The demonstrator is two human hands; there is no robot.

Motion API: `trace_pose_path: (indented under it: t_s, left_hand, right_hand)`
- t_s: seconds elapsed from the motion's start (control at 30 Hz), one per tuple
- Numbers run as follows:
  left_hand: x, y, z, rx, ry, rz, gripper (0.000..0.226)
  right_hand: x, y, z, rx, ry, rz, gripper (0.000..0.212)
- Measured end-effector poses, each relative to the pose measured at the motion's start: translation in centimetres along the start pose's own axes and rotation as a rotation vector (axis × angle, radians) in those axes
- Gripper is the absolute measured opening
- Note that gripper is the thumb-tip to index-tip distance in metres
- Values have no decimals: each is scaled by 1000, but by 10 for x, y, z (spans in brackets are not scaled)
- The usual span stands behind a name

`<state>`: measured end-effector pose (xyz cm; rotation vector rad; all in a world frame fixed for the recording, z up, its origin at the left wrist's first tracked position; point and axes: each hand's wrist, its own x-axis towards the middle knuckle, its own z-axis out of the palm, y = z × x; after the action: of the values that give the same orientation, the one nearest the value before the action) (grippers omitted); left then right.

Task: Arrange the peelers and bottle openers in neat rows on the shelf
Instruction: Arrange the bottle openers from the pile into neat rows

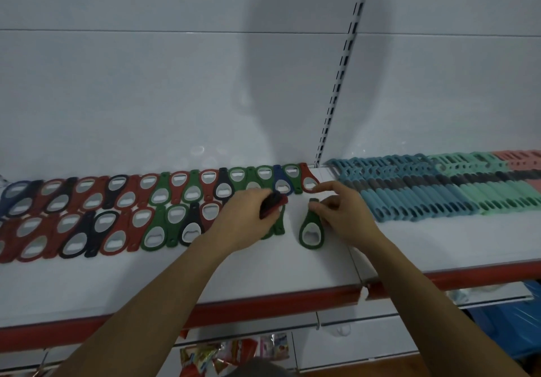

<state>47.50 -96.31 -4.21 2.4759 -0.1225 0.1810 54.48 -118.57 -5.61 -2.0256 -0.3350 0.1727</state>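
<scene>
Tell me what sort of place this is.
Probably a shop: a white metal display shelf with a red front edge, a slotted upright rail behind it, and rows of red, green and black bottle openers and teal peelers.

The left hand (246, 221) covers the right end of the front row (117, 236) of openers. The stack (273, 204) it grips is mostly hidden, so its count cannot be told. Fingers of the right hand (342, 209) hide the narrow tip of the green opener (311, 231) they pinch. The front row is cut off at the left edge, the peelers (439, 192) at the right. Packets (234, 353) under the shelf (263, 272) are blurred and cut off below.
</scene>
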Motion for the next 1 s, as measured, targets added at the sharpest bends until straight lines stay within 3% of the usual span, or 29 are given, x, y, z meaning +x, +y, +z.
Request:
trace_pose_path:
  t_s: [0.1,0.2,0.33,0.4,0.7,0.9,1.0]
  left_hand:
    - [-1,-3,10,178,-23,60,17]
    - [-3,-8,15,206,-20,53,38]
    - [-7,-8,14,268,-30,75,34]
    - [-9,-7,14,290,-32,69,34]
    - [-10,-10,14,287,-29,79,28]
    - [-11,-8,14,274,-30,72,30]
    - [-13,-6,12,206,-3,70,33]
  right_hand:
    - [3,-4,12,-32,21,-40,22]
    - [-2,-2,12,-104,66,-126,18]
    - [-14,5,10,-377,-172,-251,26]
    - [-14,10,16,-468,-185,-301,27]
    - [-5,19,32,-540,-43,-410,27]
    - [-8,20,34,-567,-36,-428,28]
    - [-14,10,29,-417,-24,-405,31]
